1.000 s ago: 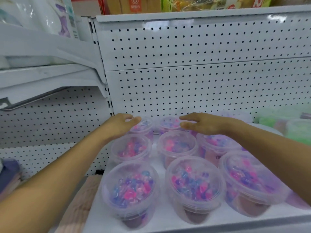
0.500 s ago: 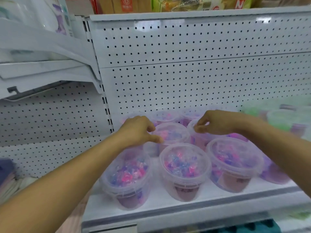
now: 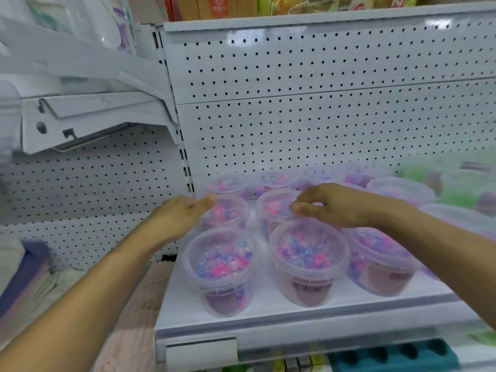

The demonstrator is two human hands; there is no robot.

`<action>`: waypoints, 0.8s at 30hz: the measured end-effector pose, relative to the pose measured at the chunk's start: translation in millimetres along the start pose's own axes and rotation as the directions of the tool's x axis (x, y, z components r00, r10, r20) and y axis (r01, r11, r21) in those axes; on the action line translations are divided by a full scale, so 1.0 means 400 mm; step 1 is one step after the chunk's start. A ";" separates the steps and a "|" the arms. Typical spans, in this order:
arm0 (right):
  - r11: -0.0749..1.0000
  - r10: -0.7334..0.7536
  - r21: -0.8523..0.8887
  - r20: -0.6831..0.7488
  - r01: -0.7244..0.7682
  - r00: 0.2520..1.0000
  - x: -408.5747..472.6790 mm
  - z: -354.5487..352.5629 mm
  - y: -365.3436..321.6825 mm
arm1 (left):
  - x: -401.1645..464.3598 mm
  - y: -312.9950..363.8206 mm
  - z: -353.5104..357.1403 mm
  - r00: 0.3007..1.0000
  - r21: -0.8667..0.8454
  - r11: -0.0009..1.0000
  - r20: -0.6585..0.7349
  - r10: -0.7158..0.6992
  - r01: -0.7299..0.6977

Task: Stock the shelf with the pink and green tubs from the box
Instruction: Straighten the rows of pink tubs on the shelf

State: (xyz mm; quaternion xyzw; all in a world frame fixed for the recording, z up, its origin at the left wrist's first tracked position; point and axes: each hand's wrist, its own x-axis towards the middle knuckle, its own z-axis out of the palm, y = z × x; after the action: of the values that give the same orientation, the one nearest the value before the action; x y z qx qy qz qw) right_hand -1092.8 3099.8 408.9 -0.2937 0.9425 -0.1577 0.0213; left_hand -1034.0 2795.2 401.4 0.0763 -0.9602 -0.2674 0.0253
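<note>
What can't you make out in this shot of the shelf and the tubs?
- The box: not in the head view.
- Green tubs: blurred, cut off by the right edge; count unclear.
- Label on the front pink tub: too blurred to read.
- Middle-row tub under the right hand: hidden; contact uncertain.

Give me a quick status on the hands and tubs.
Left hand open against second-row pink tub. Right hand loosely curled over the next tub. Green tubs right. Nothing blocking.
</note>
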 end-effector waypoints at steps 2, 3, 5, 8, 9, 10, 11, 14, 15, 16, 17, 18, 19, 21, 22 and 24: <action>1.000 0.006 0.007 -0.007 -0.006 1.000 -0.006 0.001 -0.005 | 0.004 0.001 -0.001 0.999 -0.117 0.993 0.048 0.009 -0.003; 1.000 -0.002 0.004 -0.001 0.002 1.000 -0.009 0.000 -0.009 | 0.000 0.003 0.000 0.997 -0.143 0.990 0.073 0.007 0.003; 1.000 -0.016 0.005 0.019 0.016 1.000 -0.017 -0.003 -0.011 | -0.021 0.010 0.005 0.996 -0.117 0.993 0.083 0.016 -0.006; 0.999 -0.035 0.035 -0.040 0.037 0.999 -0.042 -0.013 -0.009 | -0.066 0.029 0.011 0.982 0.087 0.982 -0.077 0.172 -0.165; 0.997 -0.042 0.061 -0.095 0.048 0.995 -0.057 -0.016 -0.005 | -0.101 0.052 0.015 0.957 0.096 0.965 -0.134 0.257 -0.246; 0.994 -0.049 0.093 -0.164 0.065 0.985 -0.075 -0.020 -0.004 | -0.135 0.075 0.022 0.932 0.090 0.945 -0.161 0.325 -0.314; 0.988 -0.054 0.126 -0.240 0.087 0.969 -0.096 -0.022 -0.001 | -0.169 0.099 0.033 0.909 0.094 0.924 -0.163 0.383 -0.372; 0.982 -0.043 0.151 -0.412 0.114 0.910 -0.175 -0.021 0.010 | -0.256 0.162 0.094 0.872 0.239 0.858 -0.077 0.484 -0.455; 0.986 -0.039 0.129 -0.433 0.105 0.901 -0.203 -0.019 0.019 | -0.268 0.175 0.116 0.870 0.295 0.840 -0.050 0.490 -0.456; 0.991 -0.037 0.102 -0.435 0.090 0.900 -0.233 -0.018 0.027 | -0.273 0.185 0.134 0.873 0.339 0.827 -0.029 0.486 -0.449; 0.994 -0.033 0.077 -0.417 0.072 0.908 -0.261 -0.017 0.040 | -0.276 0.196 0.148 0.881 0.365 0.823 -0.016 0.474 -0.436; 0.997 -0.028 0.053 -0.382 0.052 0.924 -0.288 -0.018 0.051 | -0.274 0.206 0.159 0.887 0.377 0.824 -0.011 0.461 -0.423; 0.999 -0.019 0.030 -0.332 0.031 0.943 -0.313 -0.021 0.063 | -0.272 0.217 0.170 0.894 0.383 0.827 -0.006 0.448 -0.412; 0.999 -0.017 -0.043 -0.221 0.008 0.975 -0.351 -0.020 0.079 | -0.263 0.238 0.189 0.908 0.391 0.836 0.000 0.419 -0.385; 0.996 -0.036 -0.093 -0.195 0.018 0.980 -0.361 -0.015 0.084 | -0.257 0.248 0.199 0.912 0.394 0.839 -0.006 0.410 -0.375; 0.986 -0.074 -0.159 -0.206 0.041 0.976 -0.371 -0.006 0.095 | -0.244 0.264 0.211 0.917 0.372 0.855 -0.023 0.397 -0.361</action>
State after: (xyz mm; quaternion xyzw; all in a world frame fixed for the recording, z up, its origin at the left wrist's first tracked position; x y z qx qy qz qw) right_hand -991.3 3213.2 391.7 -0.3031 0.9399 -0.1155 -0.1064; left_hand -959.1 2943.0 383.0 -0.0979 -0.9863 -0.0726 0.1108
